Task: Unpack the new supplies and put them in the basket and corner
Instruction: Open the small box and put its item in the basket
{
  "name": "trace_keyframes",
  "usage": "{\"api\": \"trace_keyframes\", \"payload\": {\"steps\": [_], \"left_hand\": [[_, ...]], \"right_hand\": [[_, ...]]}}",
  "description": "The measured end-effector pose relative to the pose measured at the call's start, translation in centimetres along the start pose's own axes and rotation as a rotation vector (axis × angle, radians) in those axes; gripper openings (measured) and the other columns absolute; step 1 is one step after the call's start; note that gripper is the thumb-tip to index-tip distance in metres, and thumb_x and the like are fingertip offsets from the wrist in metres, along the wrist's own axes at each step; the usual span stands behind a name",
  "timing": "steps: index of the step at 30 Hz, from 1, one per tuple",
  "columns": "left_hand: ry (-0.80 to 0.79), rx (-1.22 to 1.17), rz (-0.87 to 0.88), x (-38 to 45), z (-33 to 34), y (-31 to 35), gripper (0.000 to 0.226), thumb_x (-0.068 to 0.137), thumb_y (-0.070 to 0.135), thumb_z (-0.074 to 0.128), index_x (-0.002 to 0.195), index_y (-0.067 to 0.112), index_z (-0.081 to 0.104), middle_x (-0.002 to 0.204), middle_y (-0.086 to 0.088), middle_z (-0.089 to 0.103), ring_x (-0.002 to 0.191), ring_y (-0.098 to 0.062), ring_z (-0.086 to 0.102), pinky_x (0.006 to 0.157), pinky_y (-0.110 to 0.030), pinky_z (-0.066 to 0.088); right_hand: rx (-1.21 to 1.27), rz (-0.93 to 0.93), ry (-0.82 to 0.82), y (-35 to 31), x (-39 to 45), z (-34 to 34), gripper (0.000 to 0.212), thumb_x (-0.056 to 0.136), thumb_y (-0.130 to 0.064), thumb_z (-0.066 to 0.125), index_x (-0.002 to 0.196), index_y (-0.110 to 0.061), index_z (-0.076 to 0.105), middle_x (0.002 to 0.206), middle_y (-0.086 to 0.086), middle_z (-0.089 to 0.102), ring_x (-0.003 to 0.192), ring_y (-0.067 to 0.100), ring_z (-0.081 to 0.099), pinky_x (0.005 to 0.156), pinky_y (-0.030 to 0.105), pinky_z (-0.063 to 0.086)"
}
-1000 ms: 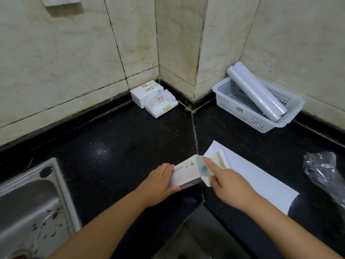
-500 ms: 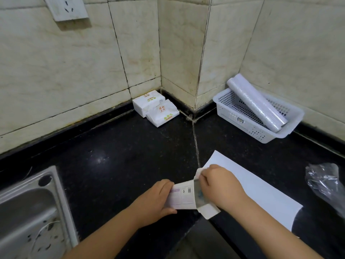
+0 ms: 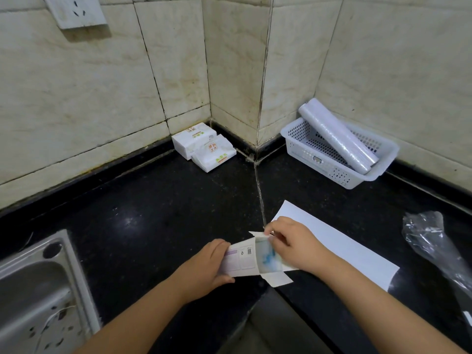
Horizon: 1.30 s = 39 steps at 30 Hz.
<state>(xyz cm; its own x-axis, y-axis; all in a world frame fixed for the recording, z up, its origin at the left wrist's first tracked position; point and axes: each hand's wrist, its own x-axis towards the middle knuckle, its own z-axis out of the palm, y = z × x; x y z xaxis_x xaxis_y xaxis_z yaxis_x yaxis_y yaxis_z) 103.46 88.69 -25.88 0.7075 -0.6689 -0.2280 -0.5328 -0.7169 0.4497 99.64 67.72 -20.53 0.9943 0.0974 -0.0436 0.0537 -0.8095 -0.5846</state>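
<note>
A small white cardboard box (image 3: 242,259) lies near the front edge of the black counter, its right end flaps open and something blue and clear showing inside. My left hand (image 3: 207,267) grips the box's left end. My right hand (image 3: 293,244) pinches the box's upper end flap. Far right, a white perforated basket (image 3: 329,172) stands against the wall with a wrapped white roll (image 3: 337,135) leaning in it. Two white tissue packs (image 3: 203,146) lie in the corner at the back.
A white sheet of paper (image 3: 357,251) lies under my right hand. Crumpled clear plastic wrap (image 3: 439,249) lies at the right edge. A steel sink (image 3: 38,290) is at the lower left. A wall socket (image 3: 76,11) is up left.
The box's end flaps have been pulled open wider, showing the blue contents. My right hand moved from the box end up to the top flap. The view shifted slightly.
</note>
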Motion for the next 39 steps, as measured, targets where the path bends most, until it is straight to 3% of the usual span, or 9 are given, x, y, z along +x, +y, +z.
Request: {"api": "trace_keyframes", "payload": {"steps": [4, 7, 12, 20, 28, 30, 32, 34, 39], "left_hand": [[0.013, -0.033, -0.016, -0.4, -0.2, -0.4, 0.067, 0.083, 0.045, 0.059, 0.137, 0.021, 0.028, 0.141, 0.008, 0.030, 0.110, 0.005, 0.033, 0.094, -0.012, 0.033], [0.024, -0.049, -0.017, -0.5, -0.1, -0.5, 0.064, 0.083, 0.043, 0.060, 0.135, 0.020, 0.030, 0.138, 0.007, 0.032, 0.106, 0.004, 0.034, 0.092, -0.013, 0.035], [0.036, -0.069, -0.006, -0.3, 0.1, -0.8, 0.059, 0.084, 0.040, 0.061, 0.132, 0.022, 0.032, 0.134, 0.006, 0.035, 0.103, 0.004, 0.034, 0.087, -0.010, 0.032], [0.027, -0.061, 0.001, 0.0, 0.0, -1.0, 0.059, 0.084, 0.042, 0.060, 0.132, 0.023, 0.032, 0.136, 0.007, 0.035, 0.102, 0.005, 0.034, 0.087, -0.009, 0.032], [0.027, -0.054, -0.005, 0.6, -0.4, -0.6, 0.060, 0.085, 0.042, 0.059, 0.133, 0.019, 0.033, 0.136, 0.003, 0.036, 0.107, -0.003, 0.042, 0.088, -0.016, 0.037], [0.029, -0.046, -0.009, 0.7, -0.4, -0.5, 0.060, 0.085, 0.042, 0.059, 0.134, 0.018, 0.033, 0.136, 0.002, 0.036, 0.109, -0.005, 0.043, 0.088, -0.016, 0.037], [0.031, -0.040, -0.012, 0.8, -0.4, -0.5, 0.060, 0.085, 0.042, 0.058, 0.134, 0.017, 0.033, 0.136, 0.002, 0.037, 0.110, -0.007, 0.044, 0.088, -0.016, 0.037], [0.037, -0.035, -0.012, 0.8, -0.4, -0.5, 0.060, 0.086, 0.042, 0.057, 0.134, 0.017, 0.033, 0.136, 0.002, 0.037, 0.112, -0.008, 0.044, 0.087, -0.016, 0.036], [0.022, -0.020, -0.007, 1.2, -0.5, 0.1, 0.057, 0.085, 0.039, 0.058, 0.132, 0.015, 0.035, 0.135, -0.001, 0.038, 0.114, -0.011, 0.044, 0.092, -0.021, 0.038]], "right_hand": [[0.058, 0.022, 0.123, -0.6, -1.8, 0.2, 0.026, 0.086, -0.015, 0.057, 0.111, -0.015, 0.058, 0.086, -0.015, 0.050, 0.079, -0.002, 0.051, 0.066, -0.002, 0.035], [-0.053, -0.030, 0.065, -1.2, -2.9, 0.7, 0.035, 0.083, -0.029, 0.061, 0.116, -0.019, 0.056, 0.115, -0.006, 0.057, 0.107, 0.012, 0.048, 0.085, 0.011, 0.031], [-0.122, 0.085, 0.079, -3.2, -3.1, 1.3, 0.038, 0.081, -0.043, 0.055, 0.115, -0.024, 0.053, 0.117, -0.007, 0.060, 0.108, 0.013, 0.047, 0.100, 0.028, 0.036], [-0.134, 0.258, 0.145, -4.9, -1.6, 2.2, 0.033, 0.087, -0.034, 0.049, 0.116, -0.017, 0.048, 0.113, 0.003, 0.060, 0.106, 0.018, 0.048, 0.081, 0.027, 0.044], [0.039, 0.334, 0.164, -3.1, 0.3, 2.5, 0.035, 0.082, -0.023, 0.059, 0.114, -0.011, 0.055, 0.120, 0.005, 0.059, 0.101, 0.015, 0.053, 0.074, 0.011, 0.030], [0.063, 0.344, 0.148, -3.1, 0.6, 2.5, 0.030, 0.083, -0.021, 0.057, 0.111, -0.010, 0.058, 0.114, 0.006, 0.060, 0.101, 0.018, 0.054, 0.068, 0.005, 0.026], [0.061, 0.359, 0.136, -3.1, 0.8, 2.4, 0.008, 0.083, -0.019, 0.054, 0.081, -0.013, 0.059, 0.080, 0.001, 0.057, 0.079, 0.020, 0.052, 0.054, 0.000, 0.031], [0.024, 0.375, 0.099, -3.0, 1.3, 2.4, 0.034, 0.085, -0.020, 0.049, 0.053, -0.019, 0.037, 0.058, -0.005, 0.039, 0.063, 0.018, 0.041, 0.045, 0.008, 0.034], [-0.042, 0.501, -0.030, -2.4, 2.5, 1.9, 0.037, 0.088, -0.019, 0.046, 0.051, -0.016, 0.040, 0.056, 0.001, 0.041, 0.065, 0.021, 0.044, 0.055, 0.022, 0.031]]}}
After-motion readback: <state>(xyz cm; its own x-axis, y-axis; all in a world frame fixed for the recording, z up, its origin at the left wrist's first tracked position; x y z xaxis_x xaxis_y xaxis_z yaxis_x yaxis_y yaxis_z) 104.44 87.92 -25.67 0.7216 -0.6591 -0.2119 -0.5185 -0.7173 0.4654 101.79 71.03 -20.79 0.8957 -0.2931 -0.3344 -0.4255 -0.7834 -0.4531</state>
